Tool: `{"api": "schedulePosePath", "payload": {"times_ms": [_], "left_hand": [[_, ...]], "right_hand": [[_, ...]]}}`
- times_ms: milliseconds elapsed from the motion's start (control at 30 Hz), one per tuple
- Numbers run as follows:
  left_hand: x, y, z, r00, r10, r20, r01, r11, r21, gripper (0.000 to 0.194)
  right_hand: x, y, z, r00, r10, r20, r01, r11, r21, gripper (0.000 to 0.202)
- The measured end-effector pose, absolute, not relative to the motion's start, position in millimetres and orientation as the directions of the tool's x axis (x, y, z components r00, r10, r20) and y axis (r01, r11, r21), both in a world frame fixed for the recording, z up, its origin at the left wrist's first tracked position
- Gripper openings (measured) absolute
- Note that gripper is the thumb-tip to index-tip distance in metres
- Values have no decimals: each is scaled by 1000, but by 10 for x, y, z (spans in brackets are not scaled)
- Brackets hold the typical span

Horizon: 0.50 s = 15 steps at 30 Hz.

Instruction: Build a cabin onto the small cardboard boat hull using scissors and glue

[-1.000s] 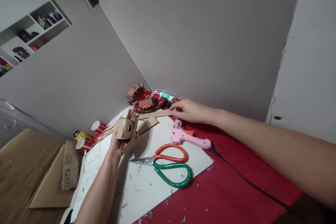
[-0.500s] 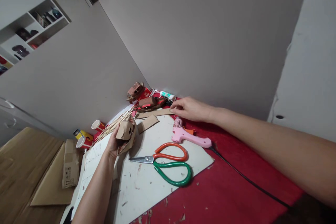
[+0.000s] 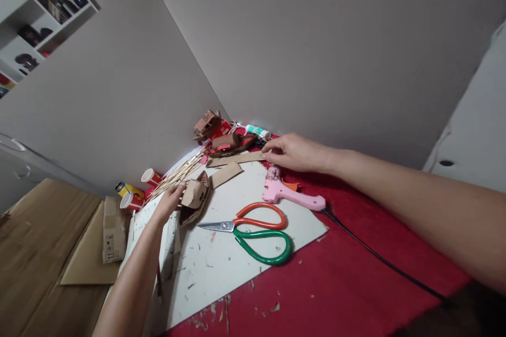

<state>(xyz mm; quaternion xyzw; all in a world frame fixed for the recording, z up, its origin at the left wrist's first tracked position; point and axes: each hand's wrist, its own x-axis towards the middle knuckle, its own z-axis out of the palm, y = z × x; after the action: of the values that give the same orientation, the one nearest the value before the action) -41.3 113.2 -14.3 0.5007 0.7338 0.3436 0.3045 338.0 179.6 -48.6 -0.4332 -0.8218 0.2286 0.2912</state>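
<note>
My left hand [image 3: 171, 203] has its fingers closed at the side of a small cardboard boat model [image 3: 194, 196], gripping it by its boxy cabin; the boat sits low over the white board [image 3: 221, 274]. My right hand [image 3: 292, 152] reaches across to the far side and pinches the right end of a long cardboard strip [image 3: 237, 159]. A shorter cardboard piece [image 3: 226, 175] lies between the strip and the boat. Just below my right hand is a pink glue gun [image 3: 290, 194] on its side. Scissors [image 3: 253, 231] with one orange and one green handle lie open on the board.
Wooden sticks [image 3: 177, 174], two paper cups [image 3: 132, 201] and a yellow can [image 3: 129, 189] stand at the left. Brown finished-looking models [image 3: 225, 142] and a glue tube [image 3: 258, 132] fill the back corner. Cardboard boxes [image 3: 47, 253] flank the table. The glue gun's cord [image 3: 383, 263] crosses the red cloth [image 3: 316, 284].
My left hand has lowered the boat model and turned it, so more of its hull shows. My right hand stays at the strip's end. The camera view has shifted slightly.
</note>
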Motion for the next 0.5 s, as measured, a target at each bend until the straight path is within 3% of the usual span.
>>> {"api": "schedulePosePath", "payload": {"times_ms": [167, 267, 500], "left_hand": [[-352, 1052, -159, -283, 948, 148, 664, 83, 743, 78], [-261, 1020, -225, -238, 940, 245, 730, 7, 684, 77], [-164, 1017, -370, -174, 944, 282, 840, -8, 542, 66]], "right_hand": [[3369, 1815, -502, -441, 851, 285, 591, 514, -622, 28], [3365, 1810, -495, -447, 848, 284, 594, 519, -615, 27], [3365, 1781, -472, -445, 850, 281, 597, 516, -615, 28]]}}
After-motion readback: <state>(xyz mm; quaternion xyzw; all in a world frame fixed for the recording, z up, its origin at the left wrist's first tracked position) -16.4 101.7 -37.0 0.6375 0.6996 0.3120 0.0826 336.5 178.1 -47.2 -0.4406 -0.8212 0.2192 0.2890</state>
